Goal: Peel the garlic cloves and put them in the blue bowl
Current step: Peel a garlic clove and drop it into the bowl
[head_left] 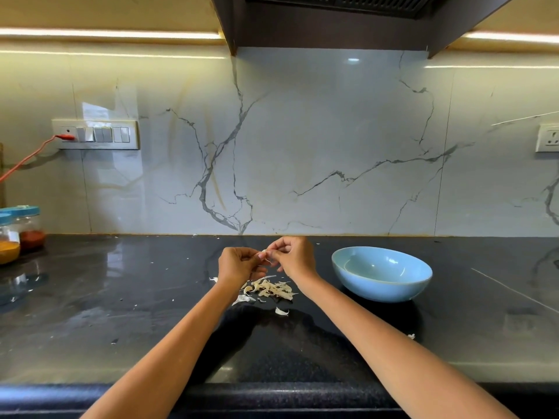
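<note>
Left grip [237,263]: pinching a garlic clove [263,253].
Right grip [292,255]: pinching the same clove.
Peels [272,289]: lying on the desk [121,297] beneath both grips.
Blue bowl [381,273]: sitting just right of the right grip.

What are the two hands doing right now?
Left hand: pinches the garlic clove.
Right hand: pinches the same clove, peeling its skin.
</note>
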